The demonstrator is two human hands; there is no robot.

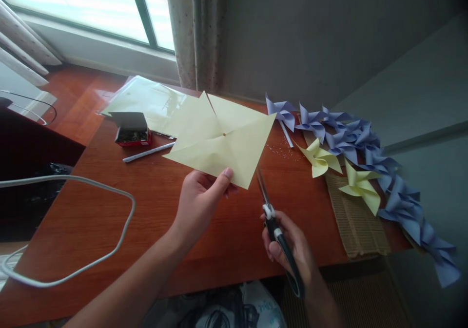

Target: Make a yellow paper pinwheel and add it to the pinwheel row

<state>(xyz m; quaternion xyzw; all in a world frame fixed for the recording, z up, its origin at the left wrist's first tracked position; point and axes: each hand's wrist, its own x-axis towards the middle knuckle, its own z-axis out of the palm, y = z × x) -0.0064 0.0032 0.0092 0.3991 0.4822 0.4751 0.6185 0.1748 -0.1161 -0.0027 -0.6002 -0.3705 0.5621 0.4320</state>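
My left hand [208, 189] pinches a square sheet of pale yellow paper [234, 123] by its near edge, thumb on top. The sheet has a small hole near its middle, crease lines, and a slit running in from the far corner. In my right hand [288, 240] is a pair of scissors [272, 218] with dark and white handles. Their blades point up toward the paper's near right corner, just short of it, and look nearly closed together.
Blue pinwheels [369, 138] and yellow pinwheels [361, 186] lie on the right around corrugated cardboard [354, 221]. A small open box [133, 130], a paper stick [148, 152] and plastic-wrapped yellow paper [146, 99] are at left. A white cable [127, 221] loops over the table [109, 230].
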